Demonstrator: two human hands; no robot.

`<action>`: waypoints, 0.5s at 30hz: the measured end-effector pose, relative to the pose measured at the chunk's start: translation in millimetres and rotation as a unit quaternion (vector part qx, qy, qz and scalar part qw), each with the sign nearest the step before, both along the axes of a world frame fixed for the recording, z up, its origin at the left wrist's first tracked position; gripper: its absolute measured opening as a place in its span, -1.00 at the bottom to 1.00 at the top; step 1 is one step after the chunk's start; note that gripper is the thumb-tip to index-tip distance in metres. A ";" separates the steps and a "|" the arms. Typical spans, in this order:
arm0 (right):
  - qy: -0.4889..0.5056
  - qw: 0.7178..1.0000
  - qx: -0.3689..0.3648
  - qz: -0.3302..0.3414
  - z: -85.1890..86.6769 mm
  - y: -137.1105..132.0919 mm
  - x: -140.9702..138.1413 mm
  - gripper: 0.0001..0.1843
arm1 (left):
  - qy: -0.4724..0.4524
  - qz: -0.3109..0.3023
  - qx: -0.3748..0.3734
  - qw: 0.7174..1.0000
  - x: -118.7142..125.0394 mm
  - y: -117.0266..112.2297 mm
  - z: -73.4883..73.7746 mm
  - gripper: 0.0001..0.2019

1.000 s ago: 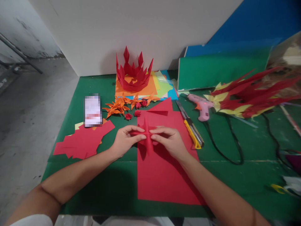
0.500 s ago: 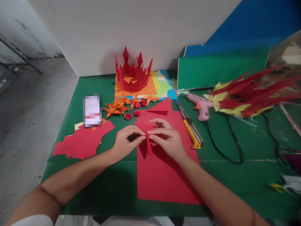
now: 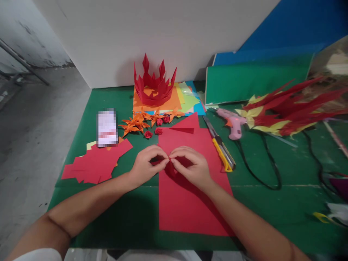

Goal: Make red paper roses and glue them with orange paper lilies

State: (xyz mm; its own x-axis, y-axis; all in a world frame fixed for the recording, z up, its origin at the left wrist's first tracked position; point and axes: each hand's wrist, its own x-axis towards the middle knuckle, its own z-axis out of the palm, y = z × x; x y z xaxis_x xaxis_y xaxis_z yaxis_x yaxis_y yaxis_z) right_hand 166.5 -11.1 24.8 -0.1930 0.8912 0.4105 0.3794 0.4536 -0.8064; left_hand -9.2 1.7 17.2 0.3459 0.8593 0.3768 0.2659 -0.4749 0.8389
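Note:
Thumb and fingertips of my left hand [image 3: 149, 163] pinch a small folded piece of red paper [image 3: 170, 167]. My right hand [image 3: 191, 166] pinches the same piece from the other side, so both sets of fingertips meet. Much of the piece is hidden by the fingers and blends with the red sheet [image 3: 187, 210] under it. Beyond my hands lie red paper roses [image 3: 148, 134] and several orange paper flowers [image 3: 136, 123]. A folded red paper [image 3: 187, 124] rests across the top of the sheet.
A yellow utility knife [image 3: 221, 148] with its blade out lies right of the sheet, near a pink glue gun [image 3: 231, 121] with a black cord. A red paper crown [image 3: 154, 87] stands on coloured papers at the back. Red paper strips [image 3: 95, 163] and a phone [image 3: 107, 127] are at left.
My right hand's fingers have curled in from a looser spread to a tight pinch beside my left fingertips. The folded red piece has turned and shows less than before.

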 end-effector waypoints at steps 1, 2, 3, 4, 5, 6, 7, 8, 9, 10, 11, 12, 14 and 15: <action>-0.004 1.000 -0.006 -0.003 0.1 -0.4 -0.1 -0.90 | -0.001 0.002 -0.001 1.000 -0.1 -0.2 -0.3 -0.95; -0.008 1.000 -0.013 -0.005 0.3 -0.7 -0.1 -0.90 | -0.001 0.002 -0.002 1.000 -0.2 -0.3 -0.5 -0.95; -0.011 1.000 -0.018 -0.006 0.5 -0.8 0.0 -0.91 | 0.002 0.003 0.001 1.000 -0.3 -0.3 -0.6 -0.95; -0.013 1.000 -0.020 -0.006 0.8 -0.7 0.1 -0.91 | 0.009 0.006 0.010 1.000 -0.4 -0.1 -0.5 -0.95; -0.015 1.000 -0.020 -0.003 0.9 -0.4 0.3 -0.91 | 0.019 0.013 0.025 0.999 -0.5 0.3 -0.3 -0.96; -0.016 1.000 -0.016 0.000 0.9 0.0 0.4 -0.91 | 0.030 0.022 0.042 0.998 -0.6 0.8 -0.1 -0.96; -0.016 1.000 -0.009 0.005 0.8 0.5 0.6 -0.90 | 0.039 0.028 0.057 0.997 -0.7 1.4 -0.1 -0.97; -0.016 1.000 -0.002 0.009 0.6 1.0 0.8 -0.90 | 0.042 0.028 0.068 0.996 -0.7 2.0 -0.1 -0.97; -0.016 1.000 0.005 0.012 0.4 1.5 0.9 -0.90 | 0.041 0.020 0.072 0.996 -0.7 2.6 -0.4 -0.97; -0.016 1.000 0.010 0.014 0.1 1.8 1.0 -0.90 | 0.035 0.006 0.072 0.997 -0.5 3.1 -0.7 -0.96; -0.014 1.000 0.013 0.015 0.0 2.0 1.0 -0.90 | 0.027 -0.010 0.069 0.997 -0.4 3.4 -1.2 -0.96; -0.013 1.000 0.012 0.016 0.0 2.1 0.9 -0.90 | 0.022 -0.023 0.065 0.997 -0.2 3.5 -1.8 -0.95; -0.011 1.000 0.004 0.017 0.2 1.7 0.7 -0.89 | 0.022 -0.031 0.054 0.998 0.2 2.7 -2.8 -0.95; -0.009 1.000 -0.003 0.018 0.3 1.4 0.7 -0.89 | 0.024 -0.029 0.046 0.998 0.3 2.0 -3.2 -0.95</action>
State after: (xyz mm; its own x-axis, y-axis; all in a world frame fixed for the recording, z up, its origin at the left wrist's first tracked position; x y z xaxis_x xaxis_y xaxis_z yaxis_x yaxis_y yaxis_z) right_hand 167.2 -9.7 25.1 -0.2314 0.8861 0.4016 0.3774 0.4623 -0.8024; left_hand -8.9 3.8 14.0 0.4142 0.7995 0.4351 0.2745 -0.5655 0.7778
